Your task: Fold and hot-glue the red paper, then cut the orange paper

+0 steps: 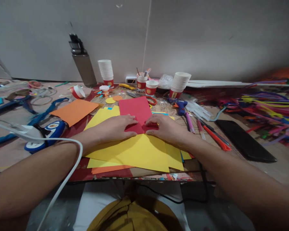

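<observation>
Your left hand (pixel 117 127) and right hand (pixel 165 128) lie flat, fingers pressed together on the near edge of the red paper (pixel 135 113), pinning it against the yellow sheets (pixel 139 153) on the worktop (pixel 276 160).

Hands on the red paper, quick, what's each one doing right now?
Left hand: open, flat, palm down, pressing the red paper.
Right hand: open, flat, fingers pressing the same sheet's near edge.
</observation>
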